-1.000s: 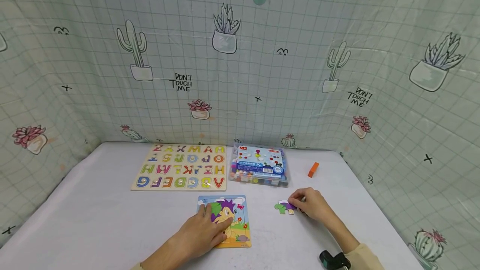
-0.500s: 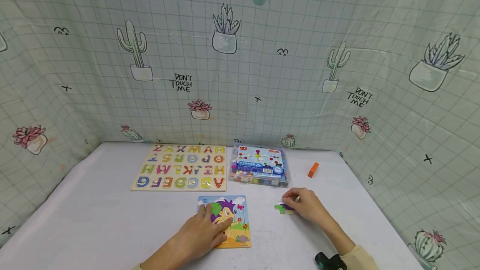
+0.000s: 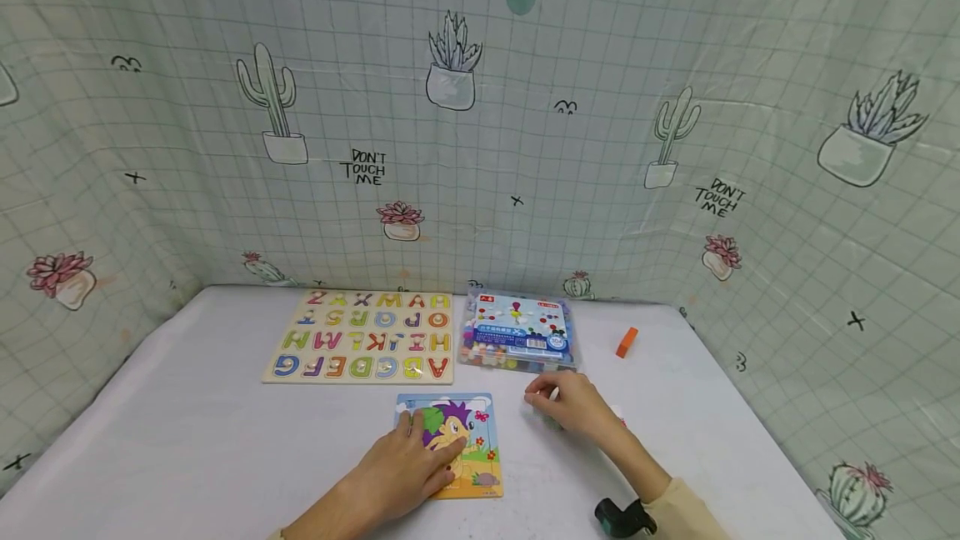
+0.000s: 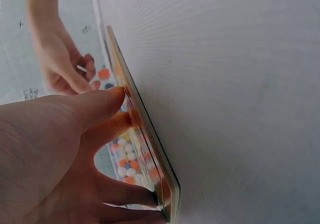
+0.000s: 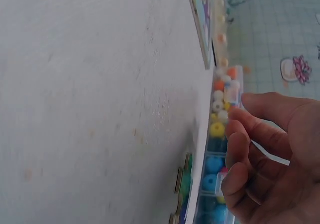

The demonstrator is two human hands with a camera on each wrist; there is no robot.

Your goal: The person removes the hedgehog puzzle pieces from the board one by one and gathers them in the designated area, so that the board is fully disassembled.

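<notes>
My left hand (image 3: pixel 405 465) lies across a square cartoon puzzle board (image 3: pixel 480 448), its fingertips pressing on the picture of a purple-haired hedgehog character. In the left wrist view, the fingers and thumb (image 4: pixel 107 102) touch the board's face. To the right of the board, my right hand (image 3: pixel 573 407) hovers above the table with curled fingers. Whether a small piece sits between its fingertips is too unclear to tell. The right wrist view shows green puzzle pieces (image 5: pixel 185 184) on the table beside that hand; in the head view they are mostly hidden.
Behind stand a wooden alphabet board (image 3: pixel 360 336) and a clear box of coloured beads (image 3: pixel 517 332). An orange block (image 3: pixel 627 342) lies at the back right. A bit of red and white (image 3: pixel 618 417) shows behind the right forearm. Patterned cloth (image 3: pixel 480 148) surrounds the table.
My right hand has left the green and purple puzzle pieces and moved left toward the puzzle board. The left hand has stayed in place on the board.
</notes>
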